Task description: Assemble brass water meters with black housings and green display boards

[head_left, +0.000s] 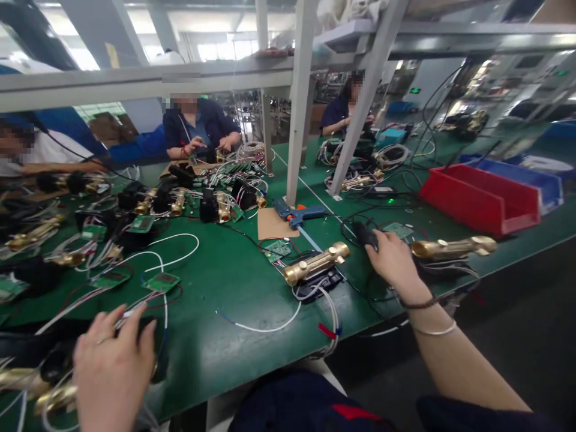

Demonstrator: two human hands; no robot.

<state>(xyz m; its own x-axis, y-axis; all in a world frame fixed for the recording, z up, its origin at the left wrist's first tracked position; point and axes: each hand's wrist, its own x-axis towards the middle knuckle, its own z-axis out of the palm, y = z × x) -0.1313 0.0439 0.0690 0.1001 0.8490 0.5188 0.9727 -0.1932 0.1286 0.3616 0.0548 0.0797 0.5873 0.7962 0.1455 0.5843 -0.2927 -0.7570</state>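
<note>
My right hand (392, 264) closes its fingers on a small black hand-held object (363, 234), with black cable lying around it; its exact kind is not clear. To its left, a brass pipe fitting (316, 264) sits on a black housing with grey wires and a green circuit board (276, 251). Another brass fitting (454, 247) lies right of my wrist. At the lower left, my left hand (112, 366) is over a black housing (159, 351) with wires, fingers bent and apart. Brass parts (58, 399) show beside it; its palm side is hidden.
A blue glue gun (299, 215) lies on cardboard (270, 225) by a metal post (297, 120). A red bin (486, 201) and blue bin (546, 186) stand right. Wired assemblies (175, 201) crowd the green table's left. Co-workers (198, 129) sit opposite.
</note>
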